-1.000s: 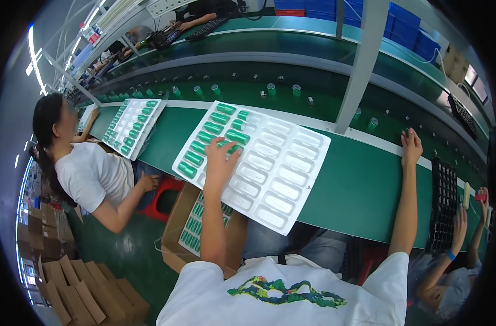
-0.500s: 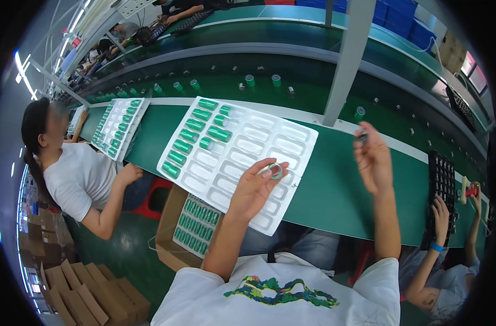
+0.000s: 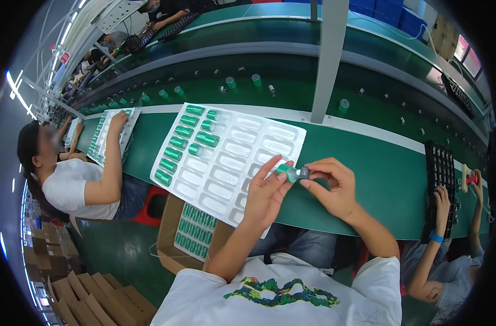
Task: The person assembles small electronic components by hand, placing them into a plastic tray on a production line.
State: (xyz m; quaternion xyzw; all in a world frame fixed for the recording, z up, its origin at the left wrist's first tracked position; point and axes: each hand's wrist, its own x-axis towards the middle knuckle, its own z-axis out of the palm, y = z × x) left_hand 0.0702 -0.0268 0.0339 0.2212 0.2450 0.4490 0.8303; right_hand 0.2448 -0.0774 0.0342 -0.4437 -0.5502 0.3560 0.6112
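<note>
My left hand (image 3: 265,196) is closed round a short green cylinder (image 3: 283,170), held tilted above the right side of a white moulded tray (image 3: 298,140). My right hand (image 3: 338,187) pinches a small dark grey block-shaped part (image 3: 303,173) against the cylinder's right end. Between them shows a clear or pale section that I cannot make out well. In the tray, whole green cylinders (image 3: 206,139) fill the left column, and several in the second column look shorter, with clear ends. Its other pockets hold nothing.
Beyond the tray, a green conveyor (image 3: 204,92) carries green cylinders (image 3: 256,80) and small metallic parts. A white post (image 3: 328,70) rises at the bench edge. Left, a person (image 3: 76,179) works at another tray; right, someone handles a black rack (image 3: 439,185). A cardboard box (image 3: 169,233) stands below.
My right hand has come in from the conveyor side, bringing the small grey part to the cylinder in my left hand. The left neighbour's hand has moved onto their tray.
</note>
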